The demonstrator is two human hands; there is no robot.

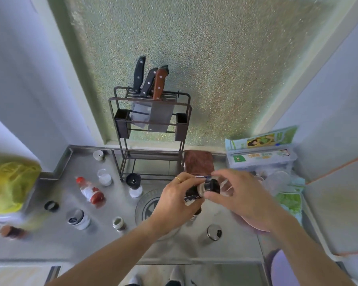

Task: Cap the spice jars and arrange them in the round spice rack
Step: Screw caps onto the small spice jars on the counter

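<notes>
Far left, a crumpled yellow bag [10,182] slumps at the edge of the steel counter [70,240], and beside it a loose black ring cap [51,206] lies flat. Next along, a red-capped sauce bottle [90,191] lies on its side, its cap end pointing toward the back wall, with a squat clear jar [105,177] of white powder upright just behind it. In front, a wide jar with a grey lid [78,219] and a small jar with a pale top [119,223] stand upright. At the back, a wire knife rack [149,129] holds three riveted handles and a flat cleaver blade; a black-topped grinder [134,185] sits at its foot. Now the middle: the left hand [174,205] is wrapped firmly around a dark labelled spice jar [191,196], held tilted above the counter, long axis slanting up toward the right. The right hand [238,199] pinches the jar's black round cap [212,185] between thumb and fingertips, fingers partly curled. Below, the round rack [146,205] shows a spoked metal base, mostly hidden by the left wrist. To the right, a steel shaker [214,232] stands upright, and boxes of plastic wrap [260,151] rest against the wall.
</notes>
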